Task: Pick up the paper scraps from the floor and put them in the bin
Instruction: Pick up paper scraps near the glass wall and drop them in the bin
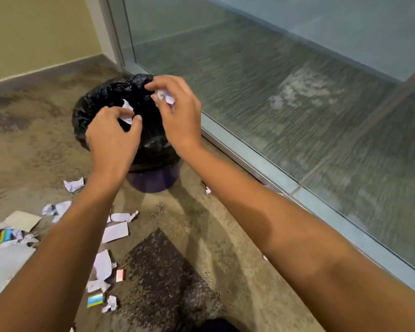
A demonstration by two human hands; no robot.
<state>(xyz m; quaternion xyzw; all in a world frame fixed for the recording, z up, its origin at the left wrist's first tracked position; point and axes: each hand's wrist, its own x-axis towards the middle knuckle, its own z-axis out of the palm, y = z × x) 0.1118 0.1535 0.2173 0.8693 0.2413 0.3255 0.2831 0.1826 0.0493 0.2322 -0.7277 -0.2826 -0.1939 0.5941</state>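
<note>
A dark bin (153,182) lined with a black bag (101,97) stands on the floor near a glass wall. Both hands hover over its mouth. My left hand (113,137) pinches a white paper scrap (127,115) between thumb and fingers. My right hand (177,113) holds a crumpled white scrap (164,95) at its fingertips, above the bag's far rim. Several paper scraps lie on the floor to the left, such as a flat white piece (115,231), a crumpled one (73,184) and a torn one (102,264).
A glass partition with a metal bottom rail (273,171) runs along the right. A cardboard piece (22,220) and coloured card bits (95,300) lie among the litter at left. A small scrap (208,190) sits by the rail. A beige wall stands behind.
</note>
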